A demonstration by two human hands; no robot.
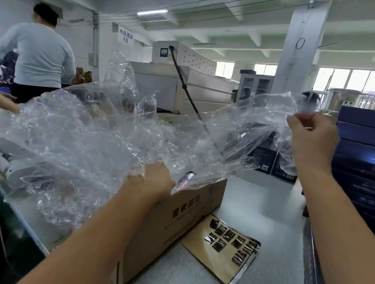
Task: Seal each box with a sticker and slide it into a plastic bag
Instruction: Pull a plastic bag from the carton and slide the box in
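A clear plastic bag (240, 133) is stretched in the air between two hands, apparently to pull it free of the heap in a carton (174, 216). The right hand (311, 136), raised at arm's length, pinches its edge. The left hand (154, 180), low at the carton rim, curls into the plastic, while dark boxes (369, 161) sit stacked at the right.

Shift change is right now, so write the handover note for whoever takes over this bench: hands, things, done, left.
Right hand: raised, pinching the edge of one clear plastic bag, which is lifted out of the heap.
Left hand: low on the heap of bags at the cardboard carton; its fingers are under film, so the grip is unclear.
Sticker sheet: flat on the table, right of the carton, with stickers left on it.
Dark blue boxes: stacked at the right edge; seals are not visible.
Done: a bag is picked. Left: take a box, sticker it, slide it in.
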